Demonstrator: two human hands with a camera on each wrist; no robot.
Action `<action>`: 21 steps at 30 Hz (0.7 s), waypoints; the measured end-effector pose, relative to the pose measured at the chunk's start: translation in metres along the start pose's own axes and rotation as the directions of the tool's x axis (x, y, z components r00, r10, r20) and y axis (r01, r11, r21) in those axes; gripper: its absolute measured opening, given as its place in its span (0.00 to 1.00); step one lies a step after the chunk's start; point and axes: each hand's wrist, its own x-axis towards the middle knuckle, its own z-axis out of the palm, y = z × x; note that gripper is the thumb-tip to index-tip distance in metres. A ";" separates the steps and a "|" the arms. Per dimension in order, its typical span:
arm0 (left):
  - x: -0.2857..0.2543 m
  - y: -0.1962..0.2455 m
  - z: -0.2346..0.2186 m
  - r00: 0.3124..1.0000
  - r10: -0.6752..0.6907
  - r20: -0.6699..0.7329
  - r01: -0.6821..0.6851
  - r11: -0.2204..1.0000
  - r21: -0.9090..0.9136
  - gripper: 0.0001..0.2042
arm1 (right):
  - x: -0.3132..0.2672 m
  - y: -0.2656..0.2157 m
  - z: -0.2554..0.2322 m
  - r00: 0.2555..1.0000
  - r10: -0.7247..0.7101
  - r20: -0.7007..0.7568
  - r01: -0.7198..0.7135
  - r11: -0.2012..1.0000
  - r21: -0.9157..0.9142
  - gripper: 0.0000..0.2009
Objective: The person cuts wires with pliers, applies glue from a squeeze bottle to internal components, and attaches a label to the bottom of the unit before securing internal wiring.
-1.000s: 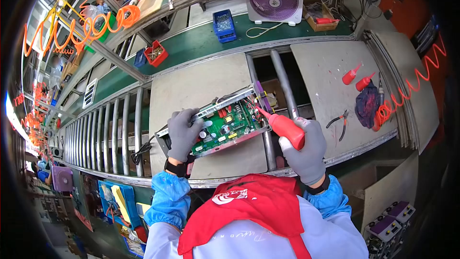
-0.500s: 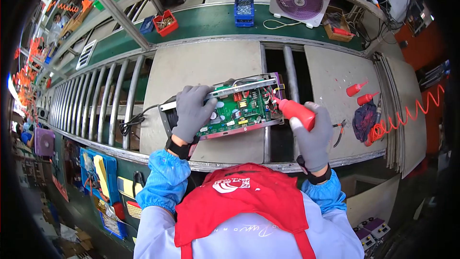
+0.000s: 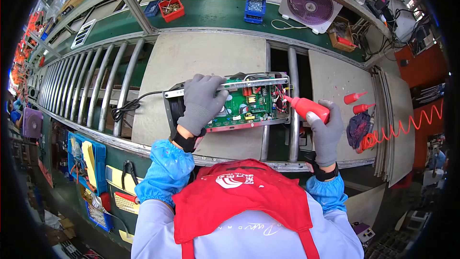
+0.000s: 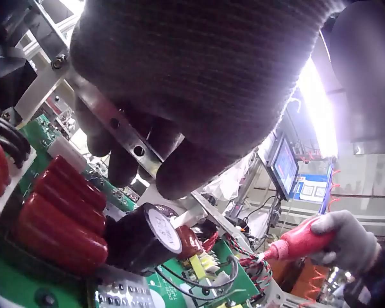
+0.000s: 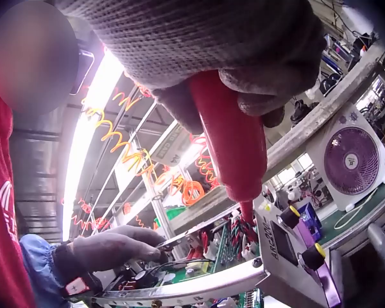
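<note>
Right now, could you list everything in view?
Chassis: one, silver, on grey panel.
Circuit board: one, green, inside chassis.
Held bottle: one, red, at chassis's right end.
Loose bottles: two, red, on right panel.
Cloth: one, dark, beside loose bottles.
Cord: one, black, left of chassis.
Rollers: many, silver, mostly left.
Bins: several, red and blue, far bench.
Fan: one, white and purple, far bench.
Coiled hose: one, red, far right.
Apron: one, red, worn.
Left hand: one, grey-gloved, fingers gripping chassis.
Right hand: one, grey-gloved, fingers around bottle.

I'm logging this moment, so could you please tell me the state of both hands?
Left hand: closed, gripping the perforated silver metal rail above the green circuit board.
Right hand: closed, holding the tapered red plastic squeeze bottle.
</note>
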 end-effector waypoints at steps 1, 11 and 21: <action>0.000 0.000 0.001 1.000 0.000 -0.005 0.000 1.000 -0.001 0.11 | 0.000 -0.002 0.001 0.999 -0.033 -0.003 0.033 0.999 -0.041 0.20; -0.001 0.003 0.001 0.999 0.013 -0.036 -0.013 1.000 0.013 0.12 | 0.006 -0.003 -0.001 0.996 -0.081 0.022 0.082 0.994 -0.069 0.20; -0.002 0.003 0.001 0.999 0.015 -0.030 -0.015 1.000 0.000 0.13 | 0.011 -0.013 -0.007 1.000 -0.005 0.028 0.005 1.000 -0.023 0.20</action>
